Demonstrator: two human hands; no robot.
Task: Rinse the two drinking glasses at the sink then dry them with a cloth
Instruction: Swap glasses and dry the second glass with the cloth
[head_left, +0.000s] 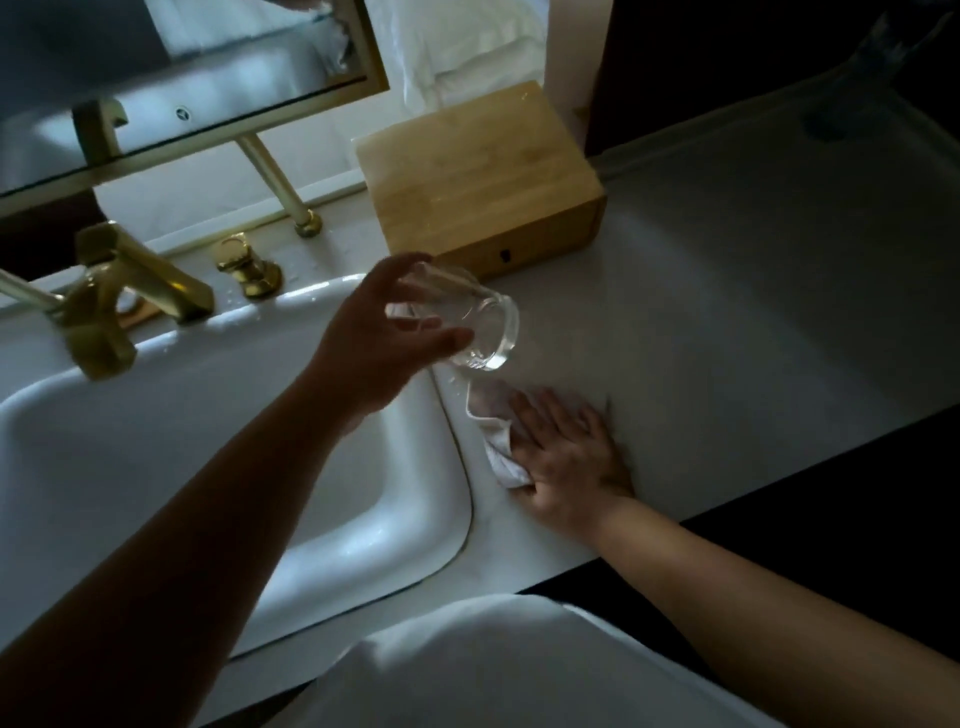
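- Fingers of the left hand (382, 332) wrap a clear drinking glass (467, 325), tilted on its side above the sink (436, 499) rim.
- Right hand (566, 457), fingers spread flat, presses a white cloth (496, 447) onto the counter (727, 291) at the glass's five o'clock.
- Wooden box (478, 171) sits at twelve o'clock; brass faucet (119, 291) at nine.

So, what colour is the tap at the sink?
The tap is brass gold, with a shiny finish; the head view shows it.

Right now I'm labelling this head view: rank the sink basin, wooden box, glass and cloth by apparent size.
1. Sink basin
2. Wooden box
3. Glass
4. Cloth, unsure: the right hand covers much of it.
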